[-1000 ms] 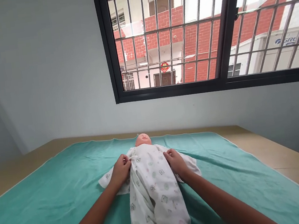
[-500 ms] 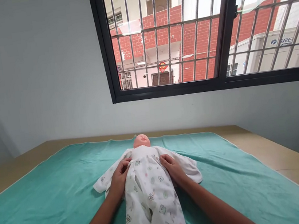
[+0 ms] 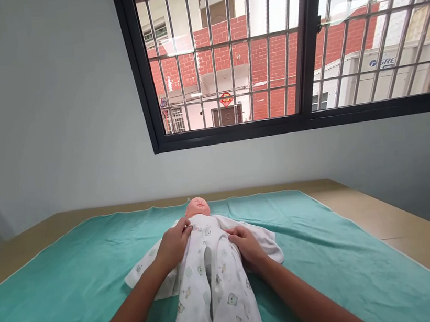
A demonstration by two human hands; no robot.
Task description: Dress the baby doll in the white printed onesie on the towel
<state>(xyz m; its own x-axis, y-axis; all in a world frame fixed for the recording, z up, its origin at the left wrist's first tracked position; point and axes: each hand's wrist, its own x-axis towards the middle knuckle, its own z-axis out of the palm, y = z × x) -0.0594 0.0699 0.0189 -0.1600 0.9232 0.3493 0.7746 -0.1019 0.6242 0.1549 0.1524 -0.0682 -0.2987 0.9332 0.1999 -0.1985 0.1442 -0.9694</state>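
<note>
A baby doll (image 3: 198,206) lies on its back, its head toward the wall. It wears a white long-sleeved top (image 3: 263,239) and white patterned baby pants (image 3: 215,282) with small printed animals. My left hand (image 3: 174,243) pinches the waistband at the doll's left-hand side in the picture, near its chest. On the opposite side my right hand (image 3: 245,244) has its fingers closed on the waistband, a little lower. A dark gap shows between the pant legs. The doll's hands and feet are not visible.
A green cloth (image 3: 76,285) with slight wrinkles lies under the doll. Its edges leave a strip of wooden table (image 3: 364,210) showing. Beyond stands a pale wall (image 3: 55,124) with a black-framed, barred window (image 3: 231,133).
My left hand has moved up toward the doll's chest, drawing the waistband higher on that side. My right hand keeps its hold. The view has shifted slightly.
</note>
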